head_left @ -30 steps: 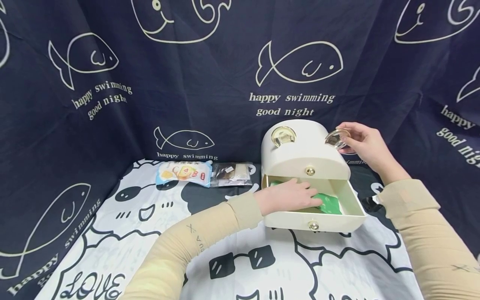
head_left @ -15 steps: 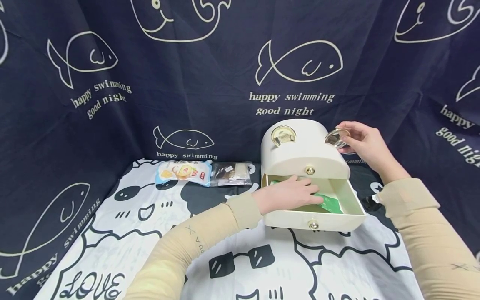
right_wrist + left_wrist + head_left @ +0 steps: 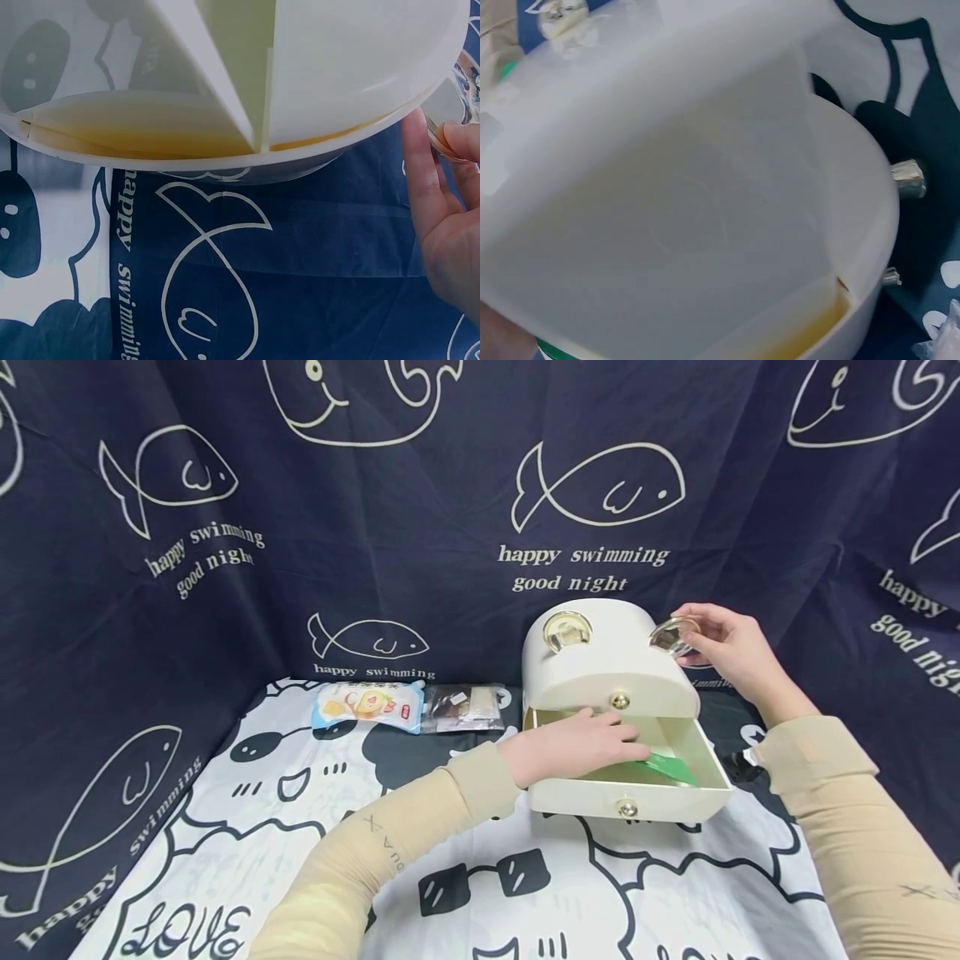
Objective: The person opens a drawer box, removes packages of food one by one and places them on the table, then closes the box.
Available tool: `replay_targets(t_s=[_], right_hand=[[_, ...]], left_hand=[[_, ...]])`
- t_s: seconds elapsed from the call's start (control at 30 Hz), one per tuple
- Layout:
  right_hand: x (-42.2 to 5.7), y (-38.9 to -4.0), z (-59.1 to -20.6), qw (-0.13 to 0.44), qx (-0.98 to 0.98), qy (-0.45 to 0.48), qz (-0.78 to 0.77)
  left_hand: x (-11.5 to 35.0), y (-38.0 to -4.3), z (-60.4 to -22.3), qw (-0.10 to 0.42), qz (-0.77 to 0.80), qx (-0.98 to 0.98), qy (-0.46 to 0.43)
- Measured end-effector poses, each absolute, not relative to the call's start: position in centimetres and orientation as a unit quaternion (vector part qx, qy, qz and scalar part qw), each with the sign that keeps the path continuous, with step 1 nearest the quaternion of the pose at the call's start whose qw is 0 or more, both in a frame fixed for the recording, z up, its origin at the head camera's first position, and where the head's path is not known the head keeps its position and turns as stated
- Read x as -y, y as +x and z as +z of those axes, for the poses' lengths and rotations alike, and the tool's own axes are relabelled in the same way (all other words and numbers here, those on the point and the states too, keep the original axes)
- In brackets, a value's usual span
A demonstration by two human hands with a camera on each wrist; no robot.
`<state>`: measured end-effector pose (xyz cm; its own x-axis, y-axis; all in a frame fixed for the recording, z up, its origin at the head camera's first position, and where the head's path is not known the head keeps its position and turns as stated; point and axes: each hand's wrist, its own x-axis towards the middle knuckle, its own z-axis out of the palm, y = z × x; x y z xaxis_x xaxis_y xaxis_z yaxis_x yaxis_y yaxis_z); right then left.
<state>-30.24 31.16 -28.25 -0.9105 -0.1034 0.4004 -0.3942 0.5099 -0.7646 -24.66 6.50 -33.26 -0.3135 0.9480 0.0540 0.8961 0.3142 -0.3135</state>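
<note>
A cream storage box point(image 3: 611, 668) with a rounded top stands at the right of the cloth, its lower drawer point(image 3: 667, 804) pulled out. My left hand point(image 3: 573, 747) reaches down into this drawer and grips a green packet point(image 3: 671, 767), whose free end slants out to the right of the fingers. The part under the hand is hidden. In the left wrist view the drawer wall covers most of the hand. With thumb and fingers, my right hand point(image 3: 723, 647) pinches the right gold ear-shaped disc point(image 3: 670, 637) on the box's top.
Left of the box lie a blue and white snack packet point(image 3: 369, 707) and a clear packet with dark and pale contents point(image 3: 462, 707). Another gold disc point(image 3: 567, 632) sits on the box's left side. A dark blue fish-print curtain point(image 3: 420, 527) hangs behind.
My left hand has shifted slightly left and up, and the green packet has tilted with it, showing a narrower face. The right hand keeps its hold on the disc.
</note>
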Motion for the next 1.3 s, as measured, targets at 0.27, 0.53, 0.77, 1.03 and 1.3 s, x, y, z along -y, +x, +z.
replay_targets(t_s=[0.27,0.53,0.77,1.03,1.3], right_hand=[[-31.1,-30.2,-28.3,0.155,0.853,0.145,0.477],[-31.2,-30.2,-28.2,0.156,0.847,0.152,0.485],[-31.2,-30.2,-28.2,0.153,0.848,0.151,0.485],[-31.1,-30.1,-28.2,0.152,0.850,0.149,0.482],[-31.0,-30.0,-28.2,0.153,0.842,0.157,0.492]], left_hand=[[-6.4,-23.9,-32.4,0.109,0.084,0.814,-0.564],[-6.3,-23.4,-31.6,0.105,0.056,0.823,-0.556],[-6.2,-22.7,-31.2,0.112,0.031,0.829,-0.547],[-5.8,-21.9,-30.2,0.121,0.020,0.834,-0.537],[-5.4,-21.2,-29.1,0.126,0.002,0.839,-0.529]])
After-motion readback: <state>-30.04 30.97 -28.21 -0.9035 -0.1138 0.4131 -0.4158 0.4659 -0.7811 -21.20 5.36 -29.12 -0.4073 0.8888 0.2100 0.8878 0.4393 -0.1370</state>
